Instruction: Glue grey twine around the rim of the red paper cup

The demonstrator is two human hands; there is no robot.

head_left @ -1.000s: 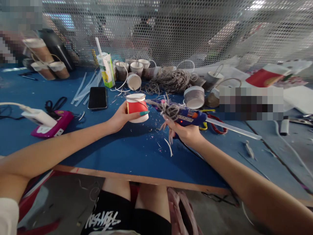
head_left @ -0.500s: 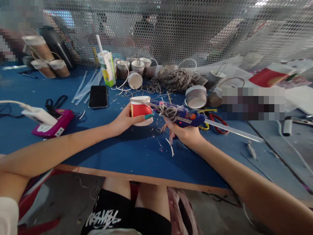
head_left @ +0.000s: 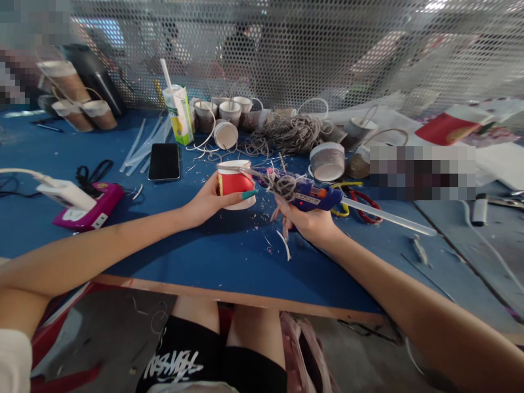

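My left hand (head_left: 210, 199) is closed around a red and white paper cup (head_left: 235, 183), its thumb with a green nail lying across the front. Grey cord (head_left: 231, 168) runs along the cup near its upper rim and stretches toward the right. In my right hand (head_left: 309, 218) is a blue hot glue gun (head_left: 313, 196), pointed left at the cup, with a clear glue stick (head_left: 393, 216) poking out of its back. A tangle of grey cord (head_left: 284, 186) bunches over the gun's front, hiding the nozzle tip; I cannot tell whether it touches the cup.
Behind the cup lie a heap of grey cord (head_left: 292, 134) and several cord-wrapped cups (head_left: 327, 162). A phone (head_left: 164, 162), a drink carton (head_left: 179, 114) and a purple power strip (head_left: 88, 207) are at left. Scissors with red and yellow handles (head_left: 364, 207) lie beyond the glue gun.
Hardly anything differs. The cup and the glue gun keep nearly the same places, and both hands hold as before.
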